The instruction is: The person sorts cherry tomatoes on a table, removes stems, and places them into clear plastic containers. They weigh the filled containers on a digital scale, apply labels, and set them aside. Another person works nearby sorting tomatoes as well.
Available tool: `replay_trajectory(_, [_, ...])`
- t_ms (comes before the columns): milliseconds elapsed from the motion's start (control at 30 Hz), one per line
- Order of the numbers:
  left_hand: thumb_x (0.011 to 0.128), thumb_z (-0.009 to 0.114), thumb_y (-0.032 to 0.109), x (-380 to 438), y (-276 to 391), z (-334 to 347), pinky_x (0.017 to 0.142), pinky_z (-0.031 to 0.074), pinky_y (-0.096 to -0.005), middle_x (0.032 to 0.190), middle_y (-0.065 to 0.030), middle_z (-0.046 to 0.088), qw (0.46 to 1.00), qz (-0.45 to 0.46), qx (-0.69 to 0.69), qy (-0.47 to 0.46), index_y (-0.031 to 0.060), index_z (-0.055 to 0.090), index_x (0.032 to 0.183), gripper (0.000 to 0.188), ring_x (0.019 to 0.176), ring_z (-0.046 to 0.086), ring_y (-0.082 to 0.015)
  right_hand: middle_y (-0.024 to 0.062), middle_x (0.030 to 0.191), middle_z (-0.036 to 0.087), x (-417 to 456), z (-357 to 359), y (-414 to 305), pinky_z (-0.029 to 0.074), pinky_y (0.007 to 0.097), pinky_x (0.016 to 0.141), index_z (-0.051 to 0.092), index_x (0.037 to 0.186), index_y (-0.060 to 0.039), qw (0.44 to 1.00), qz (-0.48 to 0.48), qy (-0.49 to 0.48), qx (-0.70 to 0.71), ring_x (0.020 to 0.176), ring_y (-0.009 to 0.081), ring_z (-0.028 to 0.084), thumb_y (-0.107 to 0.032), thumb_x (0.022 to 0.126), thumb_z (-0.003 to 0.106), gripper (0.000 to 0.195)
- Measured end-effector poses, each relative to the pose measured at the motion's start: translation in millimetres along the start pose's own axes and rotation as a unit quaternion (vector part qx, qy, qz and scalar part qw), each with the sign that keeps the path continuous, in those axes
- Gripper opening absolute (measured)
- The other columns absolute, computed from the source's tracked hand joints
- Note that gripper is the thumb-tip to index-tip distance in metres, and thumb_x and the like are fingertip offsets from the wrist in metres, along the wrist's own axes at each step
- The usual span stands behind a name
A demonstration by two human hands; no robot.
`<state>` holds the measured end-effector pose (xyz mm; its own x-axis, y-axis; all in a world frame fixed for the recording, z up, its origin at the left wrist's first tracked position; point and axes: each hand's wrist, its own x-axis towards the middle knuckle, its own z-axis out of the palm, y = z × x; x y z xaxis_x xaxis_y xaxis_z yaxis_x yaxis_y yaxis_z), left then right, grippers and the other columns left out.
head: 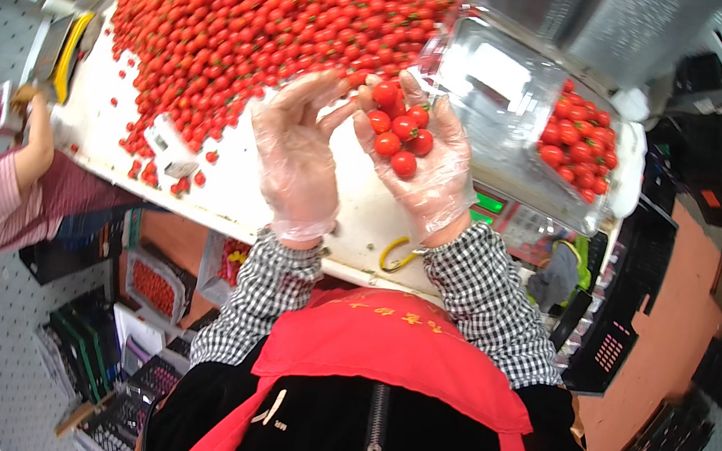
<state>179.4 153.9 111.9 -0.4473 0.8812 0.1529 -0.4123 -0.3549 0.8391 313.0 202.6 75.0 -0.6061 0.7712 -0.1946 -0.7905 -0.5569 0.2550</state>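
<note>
My right hand (429, 180), in a clear plastic glove, is palm up and cradles several red cherry tomatoes (404, 128). Beside it my left hand (302, 151), gloved the same way, has its fingers bent and apart, the tips close to those tomatoes; I see nothing in it. Beyond both hands spreads a big heap of cherry tomatoes (281, 18) on a white table (243, 202). To the right, a clear plastic clamshell box (483, 95) lies with its lid raised open, and more cherry tomatoes (579, 144) fill its right part.
A scale with green displays (484, 207) is under the box. Stacked clear containers (583, 12) stand behind it. A yellow ring-shaped item (397, 254) lies at the near edge, a small white box (171, 147) by the heap. Another person (15, 196) is at the left.
</note>
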Motion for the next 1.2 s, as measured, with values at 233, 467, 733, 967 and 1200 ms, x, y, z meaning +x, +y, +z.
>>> replay_trajectory(233, [0.111, 0.040, 0.051, -6, -10, -8, 0.092, 0.057, -0.0418, 0.118, -0.0167, 0.069, 0.996, -0.048, 0.068, 0.035, 0.0006, 0.064, 0.123, 0.057, 0.109, 0.068, -0.0287, 0.0173, 0.130, 0.065, -46, 51, -81, 0.052, 0.0578, 0.109, 0.066, 0.127, -0.0038, 0.970, -0.203, -0.016, -0.135, 0.125, 0.0347, 0.063, -0.032, 0.097, 0.071, 0.042])
replay_trajectory(467, [0.110, 0.050, 0.042, -8, -19, -22, 0.087, 0.058, -0.0377, 0.108, -0.0131, 0.071, 0.993, -0.057, 0.104, 0.003, -0.0004, 0.066, 0.118, 0.046, 0.099, 0.070, -0.0239, 0.0118, 0.118, 0.069, -70, 66, -175, 0.056, 0.0418, 0.103, 0.071, 0.109, 0.0008, 0.657, -0.523, 0.073, -0.538, 0.111, 0.0269, 0.068, -0.016, 0.100, 0.068, 0.019])
replay_trajectory(733, [0.110, 0.055, 0.034, -11, -27, -20, 0.078, 0.058, -0.0332, 0.099, -0.0116, 0.071, 0.985, -0.075, 0.154, -0.005, -0.0025, 0.069, 0.110, 0.039, 0.087, 0.070, -0.0204, 0.0172, 0.130, 0.068, -75, 26, -235, 0.048, 0.0435, 0.107, 0.075, 0.118, -0.0085, 0.105, -0.414, 0.038, -0.904, 0.121, 0.0375, 0.061, -0.024, 0.091, 0.076, 0.031])
replay_trajectory(967, [0.107, 0.061, 0.027, -17, -34, -35, 0.078, 0.060, -0.0328, 0.100, -0.0121, 0.072, 0.976, -0.089, 0.197, 0.006, -0.0030, 0.068, 0.115, 0.032, 0.088, 0.071, -0.0206, 0.0146, 0.136, 0.067, -99, 20, -225, 0.048, 0.0357, 0.108, 0.073, 0.125, -0.0076, 0.185, -0.455, 0.092, -0.866, 0.127, 0.0272, 0.063, -0.021, 0.097, 0.072, 0.030])
replay_trajectory(1200, [0.106, 0.063, 0.025, -27, -40, -72, 0.080, 0.059, -0.0322, 0.101, -0.0113, 0.071, 0.965, -0.127, 0.227, 0.039, -0.0033, 0.067, 0.116, 0.031, 0.090, 0.070, -0.0196, 0.0140, 0.129, 0.071, -120, 17, -207, 0.053, 0.0343, 0.101, 0.075, 0.118, -0.0055, 0.196, -0.532, 0.112, -0.816, 0.118, 0.0256, 0.068, -0.009, 0.095, 0.071, 0.023])
